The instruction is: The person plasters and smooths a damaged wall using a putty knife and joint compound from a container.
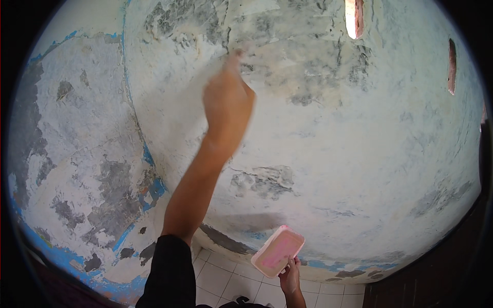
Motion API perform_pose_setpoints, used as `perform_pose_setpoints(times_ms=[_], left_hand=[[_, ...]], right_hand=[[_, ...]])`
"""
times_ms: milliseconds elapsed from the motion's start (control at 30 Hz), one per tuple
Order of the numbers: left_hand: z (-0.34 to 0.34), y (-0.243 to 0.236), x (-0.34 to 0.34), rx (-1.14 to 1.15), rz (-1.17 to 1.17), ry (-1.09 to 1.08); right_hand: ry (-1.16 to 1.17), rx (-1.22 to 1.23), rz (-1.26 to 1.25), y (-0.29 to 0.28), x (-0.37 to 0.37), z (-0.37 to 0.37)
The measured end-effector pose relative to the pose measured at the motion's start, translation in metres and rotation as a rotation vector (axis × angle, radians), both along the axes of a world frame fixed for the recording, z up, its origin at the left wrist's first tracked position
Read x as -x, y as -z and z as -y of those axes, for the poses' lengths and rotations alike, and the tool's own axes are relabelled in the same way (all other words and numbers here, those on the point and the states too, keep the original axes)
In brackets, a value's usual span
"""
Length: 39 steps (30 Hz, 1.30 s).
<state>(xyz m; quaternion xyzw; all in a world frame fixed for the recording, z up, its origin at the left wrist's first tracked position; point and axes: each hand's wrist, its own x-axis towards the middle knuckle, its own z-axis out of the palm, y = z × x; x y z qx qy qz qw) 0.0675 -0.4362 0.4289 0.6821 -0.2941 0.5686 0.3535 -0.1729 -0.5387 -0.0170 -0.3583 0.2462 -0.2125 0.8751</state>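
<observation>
1. Head view, upper centre: the left hand (227, 100) is raised against a weathered, peeling white plaster wall (359, 154) with grey patches and traces of blue paint. The hand is blurred with motion, so whether its fingers are spread, closed or pinching a tool cannot be told; something pale at the fingertips touches the wall, but its shape is lost in the blur.

2. Head view, lower centre: the right hand (290, 277) pinches the near edge of a shallow rectangular pink plastic tray (279, 250), fingers closed on its rim. The tray is held tilted, well below the raised hand, just in front of the foot of the wall and above a white tiled floor (226, 280).

3. Head view, risks: the tray is gripped at one edge only and slants, so whatever pale material lies in it could slide out onto the tiles, in my judgement. The plaster looks loose and flaking around the raised hand; a hard stroke there could bring more of it down.

4. Head view, edges: a black sleeve (167, 272) covers the left upper arm, and two narrow reddish slots (354, 18) pierce the wall at upper right.
</observation>
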Motion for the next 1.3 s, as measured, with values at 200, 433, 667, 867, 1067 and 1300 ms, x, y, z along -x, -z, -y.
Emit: perform_pose_setpoints(times_ms=[200,433,667,867,1067,1300], left_hand=[[0.057,-0.018,-0.023,0.009,0.034,-0.152],[0.106,0.069,0.057,-0.395,0.335,0.019],[0.077,0.037,0.018,-0.255,0.347,-0.113],[0.089,0.099,0.005,-0.481,0.346,-0.238],[0.03,0.058,0.054,-0.372,-0.302,0.246],[0.034,0.01,-0.005,-0.038,-0.134,-0.059]], right_hand=[[0.032,0.009,0.012,0.0,0.0,-0.005],[-0.002,-0.011,0.029,0.004,0.004,0.005],[0.034,0.025,-0.007,0.001,0.006,0.008],[0.005,0.004,-0.003,0.0,0.0,0.013],[0.03,0.031,-0.004,0.003,0.001,0.014],[-0.039,0.015,0.0,0.0,0.002,0.003]])
